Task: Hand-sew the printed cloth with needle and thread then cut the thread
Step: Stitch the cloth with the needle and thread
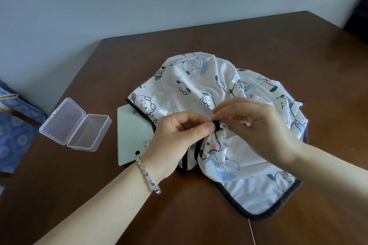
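A white cloth printed with cartoon dogs and edged in black lies bunched on the brown table. My left hand pinches a gathered bit of its black edge between thumb and fingers. My right hand meets it from the right, fingertips pinched right at that same spot. The needle and thread are too small to make out between the fingers. No scissors are in view.
A clear plastic box lies open on the table to the left. A pale green card sticks out from under the cloth. A blue patterned bag stands at the far left edge. A bracelet is on my left wrist.
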